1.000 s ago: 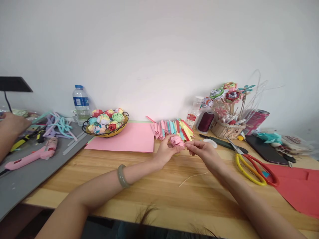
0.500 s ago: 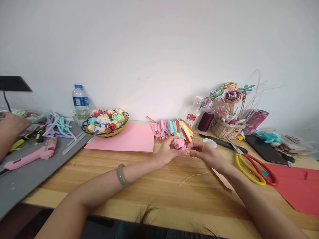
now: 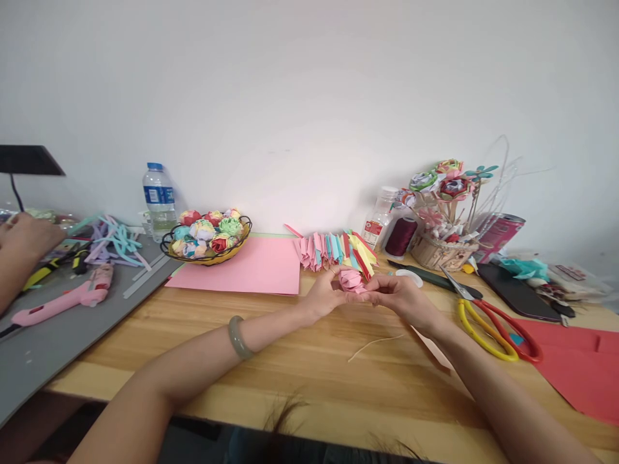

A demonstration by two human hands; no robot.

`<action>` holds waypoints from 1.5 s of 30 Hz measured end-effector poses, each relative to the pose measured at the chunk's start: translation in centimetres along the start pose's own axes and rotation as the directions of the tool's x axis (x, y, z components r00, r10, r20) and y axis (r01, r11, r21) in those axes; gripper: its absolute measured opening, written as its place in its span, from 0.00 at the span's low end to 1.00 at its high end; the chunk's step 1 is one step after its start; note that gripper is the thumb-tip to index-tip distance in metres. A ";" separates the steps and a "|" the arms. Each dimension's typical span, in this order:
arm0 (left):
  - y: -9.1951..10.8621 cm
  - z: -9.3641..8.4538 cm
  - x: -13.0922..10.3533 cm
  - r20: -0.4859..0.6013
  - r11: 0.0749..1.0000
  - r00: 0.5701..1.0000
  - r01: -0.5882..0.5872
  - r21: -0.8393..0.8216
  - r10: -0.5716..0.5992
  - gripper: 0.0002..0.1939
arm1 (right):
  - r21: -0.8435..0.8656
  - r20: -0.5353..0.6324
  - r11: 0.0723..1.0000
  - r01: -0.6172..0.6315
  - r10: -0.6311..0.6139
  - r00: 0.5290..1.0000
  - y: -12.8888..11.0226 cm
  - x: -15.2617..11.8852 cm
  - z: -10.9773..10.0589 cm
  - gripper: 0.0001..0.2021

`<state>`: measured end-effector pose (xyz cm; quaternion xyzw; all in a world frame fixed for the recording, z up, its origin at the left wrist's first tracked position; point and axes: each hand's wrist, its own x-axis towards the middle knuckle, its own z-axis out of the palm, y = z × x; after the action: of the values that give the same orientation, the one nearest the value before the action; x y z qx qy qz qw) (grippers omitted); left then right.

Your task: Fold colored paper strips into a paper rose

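A small pink folded-paper flower [image 3: 351,280] is held between my two hands above the wooden table [image 3: 271,361]. My left hand [image 3: 323,299] grips it from the left, fingers closed around its side and base. At its lower right, my right hand [image 3: 403,298] pinches the flower's edge with thumb and fingertips. Just behind the hands lies a row of folded paper pieces [image 3: 319,250] in pink, blue, red and yellow. A thin pale string [image 3: 374,345] rests on the table in front of them.
Pink sheets [image 3: 242,267] lie under a basket of paper flowers [image 3: 207,259]. To the right are scissors [image 3: 483,325], a thread spool [image 3: 400,237], a phone [image 3: 517,293] and red paper [image 3: 575,367]. A glue gun [image 3: 62,306] and another person's hand [image 3: 29,238] are at left.
The whole view has shifted slightly. My hands keep nearly the same hold on the pink flower, and the other person's hand at the left has moved a little to the right.
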<state>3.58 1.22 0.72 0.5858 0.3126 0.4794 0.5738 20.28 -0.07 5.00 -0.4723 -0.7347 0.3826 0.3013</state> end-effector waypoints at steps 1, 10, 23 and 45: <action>0.0 0.0 0.0 0.009 1.000 1.000 0.003 0.003 -0.003 0.31 | 0.021 0.012 1.000 -0.002 0.002 1.000 0.1 0.0 0.0 0.22; -0.2 -0.2 0.1 -0.004 1.000 1.000 0.017 -0.010 -0.017 0.31 | 0.059 0.074 0.997 0.042 -0.047 0.996 0.0 -0.1 -0.4 0.21; 0.3 -0.1 -0.3 0.108 0.979 0.991 0.101 -0.176 -0.082 0.32 | 0.113 -0.009 0.994 0.005 -0.004 1.000 0.3 0.1 0.0 0.18; -0.2 0.0 0.1 -0.070 0.997 0.997 0.017 -0.082 -0.023 0.26 | 0.031 -0.137 0.999 -0.009 0.014 0.990 0.9 0.5 1.0 0.21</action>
<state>3.66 1.31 0.56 0.5415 0.3189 0.5065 0.5904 19.69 0.36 3.78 -0.4971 -0.7037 0.3619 0.3560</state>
